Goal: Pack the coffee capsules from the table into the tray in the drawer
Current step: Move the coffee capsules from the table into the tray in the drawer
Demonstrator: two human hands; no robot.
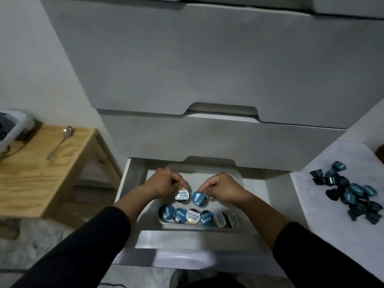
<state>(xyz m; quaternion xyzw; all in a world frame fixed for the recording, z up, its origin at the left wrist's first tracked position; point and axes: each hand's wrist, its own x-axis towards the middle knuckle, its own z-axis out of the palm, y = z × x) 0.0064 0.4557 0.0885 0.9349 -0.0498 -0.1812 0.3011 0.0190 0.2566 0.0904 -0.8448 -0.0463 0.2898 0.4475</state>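
Note:
A metal tray (235, 177) lies in the open bottom drawer (268, 196). Along its near edge stands a row of several capsules (199, 218), blue-lidded and white-lidded. My left hand (166, 183) pinches a white-lidded capsule (182, 195) over the tray, just behind that row. Beside it, my right hand (223, 189) pinches a blue-lidded capsule (198, 198). A pile of several dark blue capsules (351, 194) lies on the white table at the right.
Closed grey drawer fronts (207, 69) rise behind the open drawer. A wooden side table (41, 163) at the left carries a spoon (60, 142) and a white appliance (12, 127). The white table (322, 204) borders the drawer on the right.

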